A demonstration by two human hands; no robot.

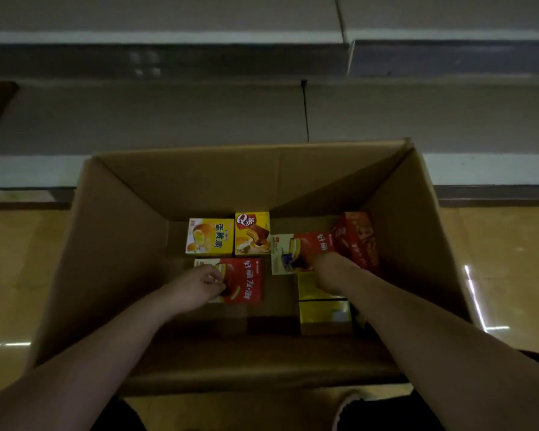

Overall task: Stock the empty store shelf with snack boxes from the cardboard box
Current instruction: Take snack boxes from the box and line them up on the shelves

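Crowding cardboard box (112, 244), yellow snack boxes (210, 236), perhaps gold ones (324, 311)

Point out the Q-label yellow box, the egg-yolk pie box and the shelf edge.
Q-label yellow box (252, 233): head view, middle of its top face.
Egg-yolk pie box (209, 236): head view, middle of its printed face.
Shelf edge (168, 37): head view, pale front strip.

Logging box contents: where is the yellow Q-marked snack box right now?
In the head view, the yellow Q-marked snack box lies on the floor of the brown cardboard box, at its far side, between a yellow egg-yolk-cake box and a red snack box.
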